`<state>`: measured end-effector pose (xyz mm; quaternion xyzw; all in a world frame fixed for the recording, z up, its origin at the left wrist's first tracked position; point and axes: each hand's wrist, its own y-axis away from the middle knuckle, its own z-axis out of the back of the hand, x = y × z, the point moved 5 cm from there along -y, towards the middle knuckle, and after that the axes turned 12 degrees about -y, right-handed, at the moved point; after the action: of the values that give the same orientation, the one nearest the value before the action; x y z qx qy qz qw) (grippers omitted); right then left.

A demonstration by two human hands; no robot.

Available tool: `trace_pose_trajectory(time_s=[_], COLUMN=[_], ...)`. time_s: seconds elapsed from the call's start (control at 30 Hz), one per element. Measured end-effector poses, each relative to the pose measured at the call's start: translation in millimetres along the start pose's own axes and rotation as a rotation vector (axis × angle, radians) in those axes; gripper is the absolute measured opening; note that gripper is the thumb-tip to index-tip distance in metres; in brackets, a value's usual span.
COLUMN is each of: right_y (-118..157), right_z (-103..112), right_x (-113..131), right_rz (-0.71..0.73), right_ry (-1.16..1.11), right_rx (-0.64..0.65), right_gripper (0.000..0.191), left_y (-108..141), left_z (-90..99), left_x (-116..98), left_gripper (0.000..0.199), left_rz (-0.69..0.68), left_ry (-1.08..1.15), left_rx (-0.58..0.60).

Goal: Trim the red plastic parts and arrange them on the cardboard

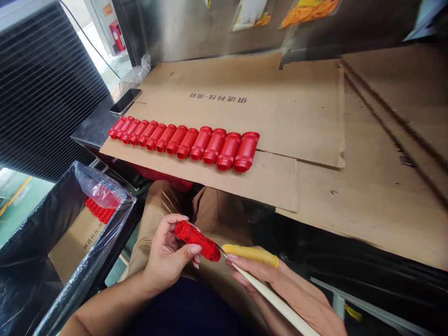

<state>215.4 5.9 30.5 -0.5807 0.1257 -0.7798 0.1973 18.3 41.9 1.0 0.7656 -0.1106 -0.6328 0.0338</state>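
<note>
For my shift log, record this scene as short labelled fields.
Left hand: holds a red part
Right hand: grips a pale-handled tool; wears a yellow finger cover
Tool tip: at the red part's end; contact unclear
Table cardboard: bears a row of red pieces
Phone: near the row's left end
Plastic-lined bin: holds more red pieces and a cardboard sheet

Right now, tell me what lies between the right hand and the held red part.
In the head view, a thin metal tool tip lies there; whether it touches the held red part is unclear.
</note>
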Motion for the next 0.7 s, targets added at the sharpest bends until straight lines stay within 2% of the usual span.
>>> trace_pose_trajectory(time_s=[0.07,0.27,0.33,0.53,0.7], right_y=[1,-6,-6,-3,-1], right_z=[-2,-2,-3,-10,-15], right_x=[1,8,8,11,17], right_rz=[-0.002,0.032,0.046,0.036,-0.01], right_ry=[-0.01,-0.034,-0.032,-0.043,-0.048], right_rx=[-0.016,0.099,0.099,0.002,-0.068], right_gripper=[0.032,0.043,0.046,0.041,0.038], left_y=[1,5,7,12,12], left_z=[-0.4,-0.2,1.6,2.3,0.1], left_x=[0,5,4,-11,-16], left_gripper=[0.047,0.046,0.046,0.051,0.052], left_rz=[-0.002,-0.069,-0.148,-0.536,-0.638], left_ry=[-0.011,-0.043,-0.113,-0.421,-0.488], left_rx=[0.002,0.032,0.015,-0.035,-0.034])
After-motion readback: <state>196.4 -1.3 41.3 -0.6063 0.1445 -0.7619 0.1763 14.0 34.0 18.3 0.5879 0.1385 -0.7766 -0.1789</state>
